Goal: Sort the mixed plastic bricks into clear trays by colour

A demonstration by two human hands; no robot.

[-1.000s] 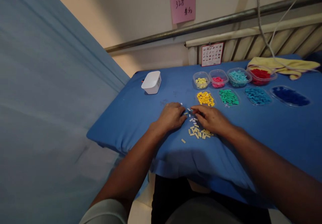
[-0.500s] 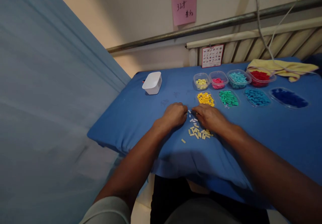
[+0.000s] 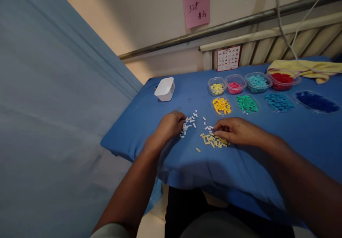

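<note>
My left hand (image 3: 170, 124) rests at the left edge of a scattered group of small white block pieces (image 3: 190, 120). Its fingers are curled together, and the fingertips are partly hidden, so what they hold, if anything, cannot be made out. To the right, my right hand (image 3: 236, 129) has thumb and fingers apart, with nothing seen between them. It hovers over or touches the right side of a pile of cream block pieces (image 3: 212, 141). A few more white pieces (image 3: 208, 128) lie just left of its fingertips, and a single cream piece (image 3: 198, 149) lies apart, nearer to me.
A white plastic box (image 3: 165, 89) stands at the back left. Clear tubs hold coloured pieces, among them yellow (image 3: 222, 105), green (image 3: 247, 103) and dark blue (image 3: 317, 101). Behind are a yellow cloth (image 3: 307, 67) and a picture card (image 3: 228, 58). A blue curtain (image 3: 53, 106) hangs at left.
My left hand has moved left, and white pieces now show where it was. My right hand has moved right and nearer to me, its thumb parting from the fingers. The view has shifted slightly.
</note>
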